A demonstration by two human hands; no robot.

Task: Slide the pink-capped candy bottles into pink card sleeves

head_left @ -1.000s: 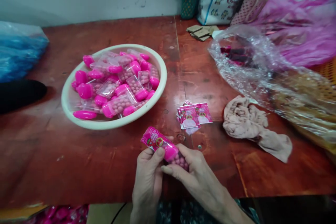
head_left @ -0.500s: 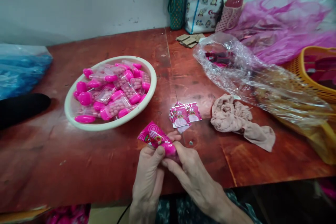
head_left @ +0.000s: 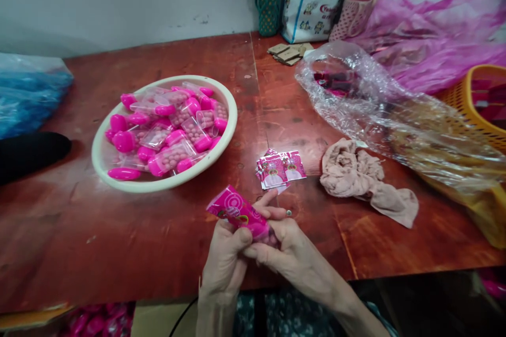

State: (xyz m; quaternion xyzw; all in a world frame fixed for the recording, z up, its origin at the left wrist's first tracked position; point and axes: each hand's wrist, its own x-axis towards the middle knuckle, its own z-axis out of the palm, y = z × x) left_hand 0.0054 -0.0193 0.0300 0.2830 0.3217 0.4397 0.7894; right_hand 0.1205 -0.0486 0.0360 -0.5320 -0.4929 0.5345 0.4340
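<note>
Between my hands, above the table's front part, is a small clear candy container (head_left: 272, 237) with pink balls in it. A pink printed plastic sleeve (head_left: 236, 212) covers its cap end and sticks out toward the upper left. My left hand (head_left: 222, 255) is closed on the sleeve, the thumb pressing it from the near side. My right hand (head_left: 294, 250) grips the container's lower end with thumb and fingers. Just beyond my fingers lies a loose stack of flat pink sleeves (head_left: 273, 172). The container's underside is hidden by my hands.
A white basin (head_left: 164, 185) of pink-capped candy containers stands to the left. On the right lie a crumpled beige cloth (head_left: 351, 168), clear plastic wrap (head_left: 356, 116) and a yellow basket (head_left: 470, 100). Bags and a bottle line the wall. A black object (head_left: 35, 155) juts in from the left.
The sleeve has gone further over the container, and its pink cap, bare before, is now mostly covered. My right fingers have spread along the container. The view has shifted slightly.
</note>
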